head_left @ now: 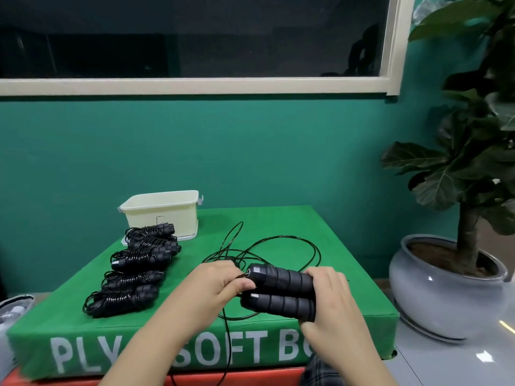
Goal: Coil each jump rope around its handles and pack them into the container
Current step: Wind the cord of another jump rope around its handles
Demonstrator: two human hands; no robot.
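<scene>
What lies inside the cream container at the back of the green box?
The container has no lid on, but only its rim and outer wall show; its inside is hidden. Coiled ropes lie outside, in front.

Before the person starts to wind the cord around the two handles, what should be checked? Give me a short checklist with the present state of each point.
1. Two handles held together, side by side: ok, the right hand grips both at their far ends.
2. Cord held near the handle caps: ok, the left hand pinches the cord there.
3. Loose cord free of knots: cannot tell, its loops cross each other on the green box.
4. Cord fully on the box: not ok, one strand hangs over the front edge.
5. Loose cord apart from the coiled ropes: ok.
6. Container open with room inside: cannot tell, its inside is hidden.
</scene>
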